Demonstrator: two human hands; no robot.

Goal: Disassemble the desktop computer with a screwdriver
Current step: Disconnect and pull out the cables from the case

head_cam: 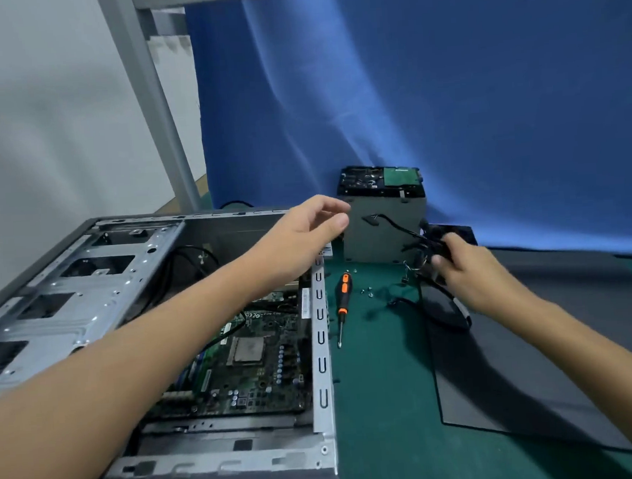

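Note:
The open computer case [88, 290] lies on its side at the left, with the green motherboard [256, 369] exposed inside. My left hand [306, 228] hovers over the case's far right corner, fingers loosely apart, holding nothing. My right hand [468, 267] is closed on a bundle of black cables [429, 243] that run from the grey power supply [384, 231] standing at the back. An orange-and-black screwdriver [342, 304] lies on the green mat just right of the case. A few small screws [366, 291] lie beside it.
A hard drive [381, 179] rests on top of the power supply. A dark grey side panel [530, 374] lies flat on the green mat [384, 420] at the right. A blue cloth [446, 101] hangs behind, and a grey metal post [150, 101] stands at the back left.

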